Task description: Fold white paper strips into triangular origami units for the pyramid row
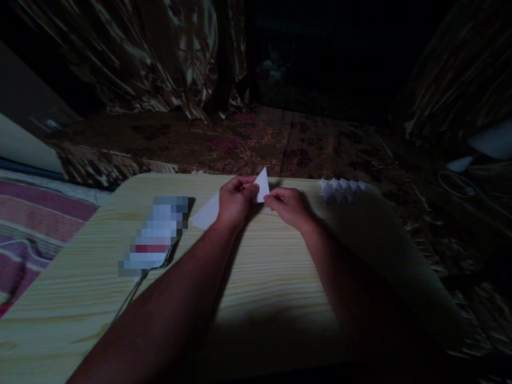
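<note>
Both my hands meet over the far middle of a light wooden table [256, 277]. My left hand [234, 201] and my right hand [287, 205] are closed in pinches on a small white folded paper triangle [263, 184] that points upward between them. A flat white paper sheet [206, 214] lies on the table just left of my left hand, partly hidden beneath it. A cluster of several small folded white paper pieces [343, 188] sits on the table to the right of my right hand.
A blurred-out object [156, 237] lies on the table's left part, with a thin cable [134, 290] running from it toward the near edge. A striped cloth [28, 218] lies at the left. Patterned brown fabric [240, 138] covers the floor behind; the room is dark.
</note>
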The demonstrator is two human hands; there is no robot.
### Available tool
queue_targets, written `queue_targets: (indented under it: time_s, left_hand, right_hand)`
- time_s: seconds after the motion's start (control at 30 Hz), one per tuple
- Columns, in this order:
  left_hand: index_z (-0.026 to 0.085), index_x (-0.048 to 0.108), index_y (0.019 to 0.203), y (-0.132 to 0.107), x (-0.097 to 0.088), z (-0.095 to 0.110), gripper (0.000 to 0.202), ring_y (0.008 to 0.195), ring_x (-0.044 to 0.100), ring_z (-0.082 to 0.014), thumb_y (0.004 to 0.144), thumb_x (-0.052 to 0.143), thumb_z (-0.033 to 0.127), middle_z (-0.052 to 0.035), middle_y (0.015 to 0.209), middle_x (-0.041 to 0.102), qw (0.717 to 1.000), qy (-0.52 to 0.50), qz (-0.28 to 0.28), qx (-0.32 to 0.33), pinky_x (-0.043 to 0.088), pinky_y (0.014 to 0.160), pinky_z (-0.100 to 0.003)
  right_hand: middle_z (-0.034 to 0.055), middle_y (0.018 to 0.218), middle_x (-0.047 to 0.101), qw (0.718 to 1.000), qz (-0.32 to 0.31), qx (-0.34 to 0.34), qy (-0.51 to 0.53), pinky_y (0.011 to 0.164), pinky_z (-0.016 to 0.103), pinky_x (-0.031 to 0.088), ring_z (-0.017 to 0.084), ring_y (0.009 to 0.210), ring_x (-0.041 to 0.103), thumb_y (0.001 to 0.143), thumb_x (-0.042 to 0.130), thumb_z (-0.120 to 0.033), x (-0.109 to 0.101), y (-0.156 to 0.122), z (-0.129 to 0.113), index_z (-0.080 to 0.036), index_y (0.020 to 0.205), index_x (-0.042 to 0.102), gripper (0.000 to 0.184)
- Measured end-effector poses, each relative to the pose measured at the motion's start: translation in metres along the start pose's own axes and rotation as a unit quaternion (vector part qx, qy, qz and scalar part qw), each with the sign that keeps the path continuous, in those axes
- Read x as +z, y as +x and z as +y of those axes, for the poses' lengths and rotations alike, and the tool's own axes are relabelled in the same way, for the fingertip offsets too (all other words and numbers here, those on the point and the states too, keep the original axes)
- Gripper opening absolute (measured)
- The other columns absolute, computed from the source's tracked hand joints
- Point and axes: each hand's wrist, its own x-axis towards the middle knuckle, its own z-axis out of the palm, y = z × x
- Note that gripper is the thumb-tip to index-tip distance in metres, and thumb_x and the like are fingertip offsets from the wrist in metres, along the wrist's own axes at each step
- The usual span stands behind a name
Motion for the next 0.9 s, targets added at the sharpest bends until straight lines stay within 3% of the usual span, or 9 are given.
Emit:
queue_targets:
  time_s: [0.37,0.6,0.9]
  left_hand:
    - [0.014,0.067,0.073,-0.0041,-0.0012,0.0053,0.021,0.052,0.050,-0.0094,0.058,0.074,0.026,0.0003,0.064,0.062,0.988,0.053,-0.132,-0.052,0.037,0.051,-0.022]
    - [0.013,0.069,0.071,-0.0035,-0.0029,0.0034,0.018,0.049,0.049,-0.0099,0.058,0.073,0.025,-0.0004,0.062,0.062,0.987,0.068,-0.132,-0.054,0.036,0.050,-0.023]
    - [0.013,0.068,0.067,-0.0015,-0.0050,0.0008,0.015,0.049,0.052,-0.0107,0.055,0.073,0.020,-0.0006,0.060,0.063,0.991,0.016,-0.112,-0.072,0.037,0.049,-0.023]
  right_hand:
    - [-0.0042,0.053,0.049,0.999,-0.029,-0.004,-0.025,0.048,0.022,0.028,0.008,0.050,0.041,0.074,0.055,-0.028,-0.0023,-0.0011,-0.0004,-0.016,0.062,0.060,0.018]
    - [-0.0052,0.052,0.044,0.999,-0.046,-0.016,-0.021,0.049,0.022,0.027,0.007,0.051,0.036,0.075,0.054,-0.028,-0.0021,-0.0034,-0.0035,-0.016,0.060,0.058,0.019]
    - [-0.0047,0.052,0.044,0.997,-0.068,-0.021,-0.017,0.048,0.022,0.026,0.008,0.050,0.037,0.077,0.056,-0.034,-0.0020,-0.0015,-0.0016,-0.016,0.061,0.057,0.024]
